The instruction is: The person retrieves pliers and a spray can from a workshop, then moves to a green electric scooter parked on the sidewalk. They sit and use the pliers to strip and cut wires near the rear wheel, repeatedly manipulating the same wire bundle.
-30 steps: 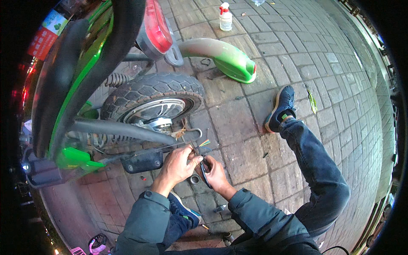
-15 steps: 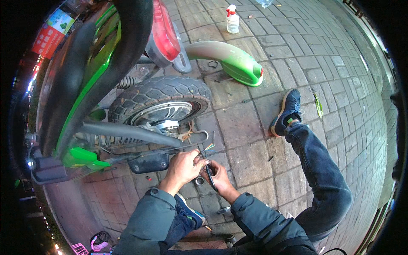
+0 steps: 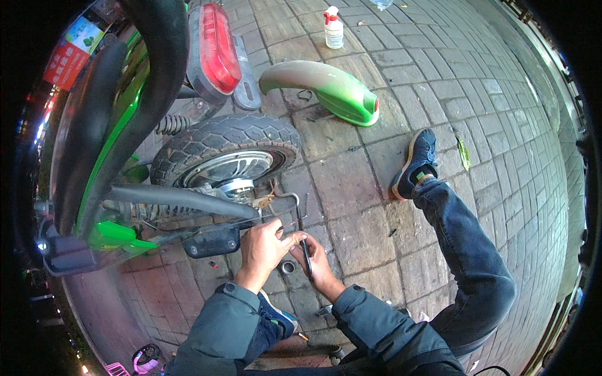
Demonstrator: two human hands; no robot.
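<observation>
In front of the scooter's rear wheel (image 3: 244,164), my hands meet over the paving. My left hand (image 3: 260,252) has its thumb and fingers pinched together, with the thumb close to my right fingertips. What it pinches is too small to make out. My right hand (image 3: 321,266) is closed round a slim black-handled tool (image 3: 306,258), whose working end is hidden at the fingers. A bent pale cable (image 3: 290,195) comes from the wheel hub (image 3: 237,186) and runs down toward my fingers. Thin wires show faintly just above them.
The scooter's red tail light (image 3: 219,53) overhangs the wheel. A green and grey mudguard (image 3: 342,97) lies beyond it, with a white spray bottle (image 3: 334,30) farther off. A metal ring (image 3: 288,267) sits beside my hands. My shoe (image 3: 419,161) rests to the right.
The coloured wire ends that fanned out above my fingers no longer show clearly. My hands stay together, and the black-handled tool stands more upright. The whole view has shifted slightly.
</observation>
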